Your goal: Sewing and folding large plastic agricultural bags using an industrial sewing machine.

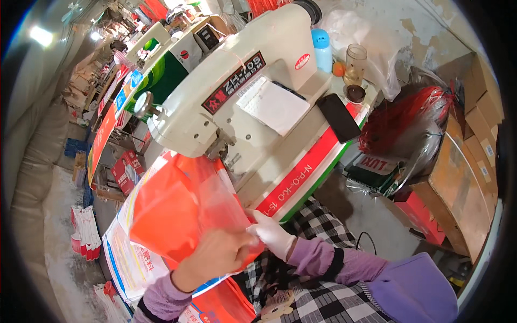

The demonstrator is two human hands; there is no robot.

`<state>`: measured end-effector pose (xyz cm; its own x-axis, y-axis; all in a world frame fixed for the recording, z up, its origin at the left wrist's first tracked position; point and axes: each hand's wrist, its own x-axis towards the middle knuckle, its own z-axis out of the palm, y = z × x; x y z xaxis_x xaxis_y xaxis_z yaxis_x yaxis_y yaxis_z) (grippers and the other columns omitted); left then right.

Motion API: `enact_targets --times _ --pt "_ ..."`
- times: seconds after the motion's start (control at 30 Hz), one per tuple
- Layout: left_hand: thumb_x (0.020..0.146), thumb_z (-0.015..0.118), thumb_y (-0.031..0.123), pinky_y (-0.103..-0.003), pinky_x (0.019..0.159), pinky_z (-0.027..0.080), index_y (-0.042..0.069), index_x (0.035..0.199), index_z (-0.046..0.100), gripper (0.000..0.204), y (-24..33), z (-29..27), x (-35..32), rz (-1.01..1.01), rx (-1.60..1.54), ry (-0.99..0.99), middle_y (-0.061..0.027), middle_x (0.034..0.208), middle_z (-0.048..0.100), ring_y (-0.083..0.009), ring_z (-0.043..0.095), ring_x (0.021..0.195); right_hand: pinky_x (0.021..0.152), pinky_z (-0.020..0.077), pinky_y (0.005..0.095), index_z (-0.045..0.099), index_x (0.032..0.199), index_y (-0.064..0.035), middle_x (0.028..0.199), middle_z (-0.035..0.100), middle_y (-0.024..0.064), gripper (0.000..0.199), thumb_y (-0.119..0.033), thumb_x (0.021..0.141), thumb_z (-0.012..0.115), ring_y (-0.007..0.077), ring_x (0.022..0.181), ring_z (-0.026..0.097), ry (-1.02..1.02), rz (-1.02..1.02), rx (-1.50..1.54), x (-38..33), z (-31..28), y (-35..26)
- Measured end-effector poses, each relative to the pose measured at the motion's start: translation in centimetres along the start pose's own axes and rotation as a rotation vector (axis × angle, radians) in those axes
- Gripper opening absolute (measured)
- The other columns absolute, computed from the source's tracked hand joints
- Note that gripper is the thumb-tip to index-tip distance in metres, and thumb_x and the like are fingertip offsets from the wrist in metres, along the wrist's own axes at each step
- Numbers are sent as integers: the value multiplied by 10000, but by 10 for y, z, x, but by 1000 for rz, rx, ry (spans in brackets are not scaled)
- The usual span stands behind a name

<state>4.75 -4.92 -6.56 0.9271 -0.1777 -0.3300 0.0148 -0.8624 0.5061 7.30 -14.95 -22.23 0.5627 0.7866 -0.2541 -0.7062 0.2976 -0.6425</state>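
Observation:
A bright orange plastic bag (180, 207) stretches from under the head of a cream industrial sewing machine (180, 121) down toward my lap. Bare and slightly blurred, my left hand (218, 250) is closed with curled fingers over the bag's lower right part. My right hand (272, 232), in a white glove, pinches the bag's right edge close beside the left one. Both sets of fingertips nearly meet. White printed sacks (126, 253) lie beneath the orange bag, and more orange sacking (223, 304) shows below my left wrist.
On the machine's bed lie a white notepad (274, 105) and a black phone (338, 118). Behind them stand a blue bottle (322, 51) and a glass jar (355, 62). Cardboard boxes (463, 172) and clear bags of red strands (406, 116) fill the right side.

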Motion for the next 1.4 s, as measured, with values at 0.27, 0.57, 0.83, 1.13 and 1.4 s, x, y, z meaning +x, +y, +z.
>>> enact_targets --times 0.27,0.57,0.83,1.13,1.4 --pt "866 598 95 -464 535 483 37 899 570 73 7 38 -29 -35 253 -369 -140 706 642 -336 661 695 699 537 377 558 1226 -4 842 656 211 338 -133 918 503 291 792 688 -24 21 -670 -52 -8 -24" --pt "819 566 -29 -432 661 508 35 998 505 200 17 15 -13 120 -299 -259 -158 903 609 -367 635 813 759 518 475 455 1367 -94 902 669 240 618 -389 844 604 424 858 647 82 -63 -1058 -10 -4 -11" --pt "799 587 58 -381 699 559 -4 1026 581 235 -84 -4 -23 -61 508 -153 -196 1172 598 -333 669 777 702 550 399 378 1442 -103 954 683 211 577 -194 900 555 362 775 684 -14 -134 -702 -43 -4 -31" --pt "863 603 213 -421 582 512 56 818 618 163 -53 30 -31 33 235 34 -112 791 654 -292 650 676 536 474 359 584 836 -15 654 603 142 254 -207 973 488 238 505 605 105 184 -497 -45 -8 -26" --pt "891 620 257 -413 505 464 94 834 612 173 -9 39 -49 -79 231 -336 -52 604 602 -289 627 567 525 458 329 564 665 -23 514 551 72 374 -287 930 544 167 491 579 46 158 -599 -31 -24 -23"
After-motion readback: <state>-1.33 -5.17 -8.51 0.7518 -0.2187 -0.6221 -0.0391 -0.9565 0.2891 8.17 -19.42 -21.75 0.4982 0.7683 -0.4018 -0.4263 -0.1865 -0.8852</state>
